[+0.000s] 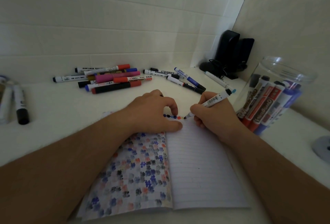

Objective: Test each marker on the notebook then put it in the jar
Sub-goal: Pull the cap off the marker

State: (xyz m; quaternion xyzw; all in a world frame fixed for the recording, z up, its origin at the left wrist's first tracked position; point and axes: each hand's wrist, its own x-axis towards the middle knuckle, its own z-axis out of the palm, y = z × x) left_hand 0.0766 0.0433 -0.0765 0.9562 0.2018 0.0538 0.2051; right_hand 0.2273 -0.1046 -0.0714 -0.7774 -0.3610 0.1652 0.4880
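White counter (pixel 59 109) carries one open notebook (pixel 200 163) at its near edge, the left page crowded with blue, black and red test blots, the right page lined and nearly bare. A short row of blots sits at the top of the right page. The right hand (pixel 214 116) has its fingers curled round one white marker (pixel 214 99), black tip touching the paper at the end of that row, the capped end pointing toward the far right corner. The left hand (pixel 153 111) rests on the notebook's top edge, fingers loosely bent with the tips pressing the page; whether it holds anything I cannot tell.

One clear jar (pixel 278 88) stands by the right edge, just beside the right hand, with at least five markers upright inside; the exact count is unclear. Toward the counter's back edge lie two loose groups: a pile of about nine markers (pixel 110 79) left of centre and about five markers (pixel 180 78) to its right. Two more markers (pixel 19 104) lie at the left edge. A dark object (pixel 230 54) fills the far right corner.
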